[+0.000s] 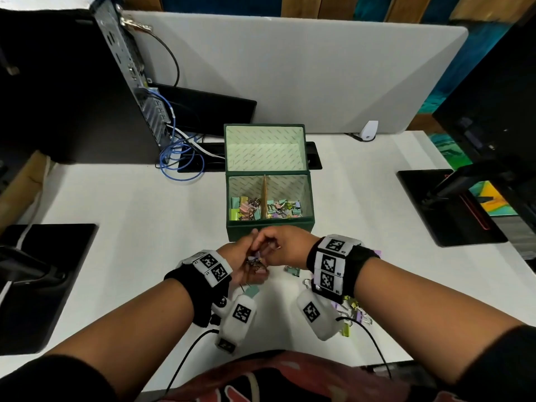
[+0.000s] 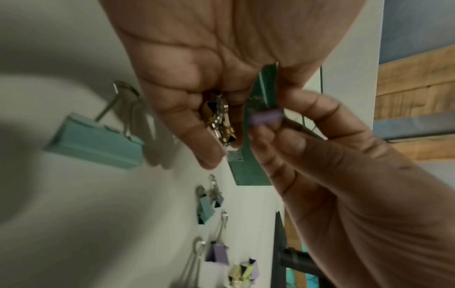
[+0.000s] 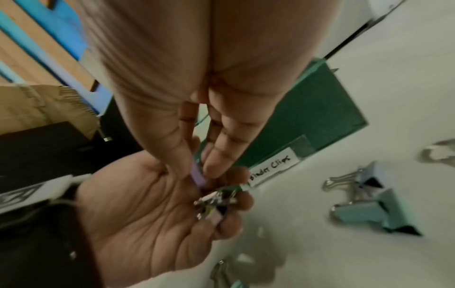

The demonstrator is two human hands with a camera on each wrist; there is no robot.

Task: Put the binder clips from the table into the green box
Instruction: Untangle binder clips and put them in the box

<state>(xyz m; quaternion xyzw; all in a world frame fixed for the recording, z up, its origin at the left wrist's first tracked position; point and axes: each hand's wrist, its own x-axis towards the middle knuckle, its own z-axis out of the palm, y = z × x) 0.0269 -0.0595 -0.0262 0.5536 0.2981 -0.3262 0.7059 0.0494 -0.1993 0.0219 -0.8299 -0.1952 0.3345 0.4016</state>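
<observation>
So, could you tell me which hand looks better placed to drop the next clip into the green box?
Probably the right hand: it pinches a single purple clip beside the green box, while the left hand is cupped around several clips.

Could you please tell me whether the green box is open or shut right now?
Open: the green box has its lid standing up, exposing binder clips inside.

The left hand (image 2: pixel 197 81) curls its fingers around a bunch of small binder clips (image 2: pixel 220 122) with metal handles. Beside it, the right hand (image 2: pixel 332 175) pinches a purple binder clip (image 2: pixel 265 117). Behind them stands the green box (image 2: pixel 248 167). A teal binder clip (image 2: pixel 98 142) and several smaller clips (image 2: pixel 209 202) lie on the white table (image 2: pixel 86 224).
</observation>
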